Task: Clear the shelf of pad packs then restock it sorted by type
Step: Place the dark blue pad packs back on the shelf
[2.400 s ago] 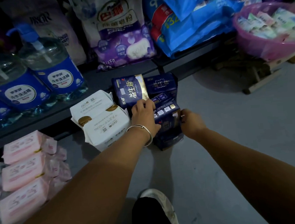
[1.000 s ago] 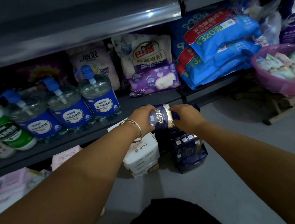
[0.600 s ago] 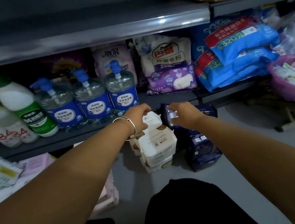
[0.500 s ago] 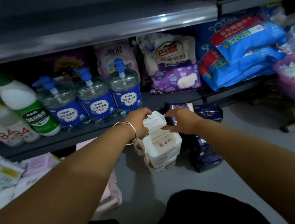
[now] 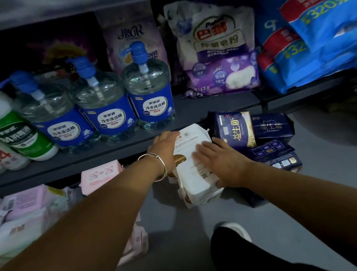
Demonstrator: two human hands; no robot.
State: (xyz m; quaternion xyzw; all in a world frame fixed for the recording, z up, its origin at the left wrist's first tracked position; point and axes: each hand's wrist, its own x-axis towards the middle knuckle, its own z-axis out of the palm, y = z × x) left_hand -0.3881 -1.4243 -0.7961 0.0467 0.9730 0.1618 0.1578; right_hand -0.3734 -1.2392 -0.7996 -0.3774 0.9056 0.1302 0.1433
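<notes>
Now both hands are on the white packs (image 5: 194, 172) stacked on the floor: my left hand (image 5: 163, 149) cups the far side, my right hand (image 5: 222, 164) presses flat, fingers spread, probably squaring them beside the navy packs (image 5: 256, 137) so types stay separate.

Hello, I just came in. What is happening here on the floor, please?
A person is sorting pad packs on the floor in front of a store shelf. Both hands are on the stack of white packs: the left hand holds its left side, and the right hand lies flat on top. Navy packs are piled just to the right, pink packs to the left. The shelf above holds pump bottles of detergent.
</notes>
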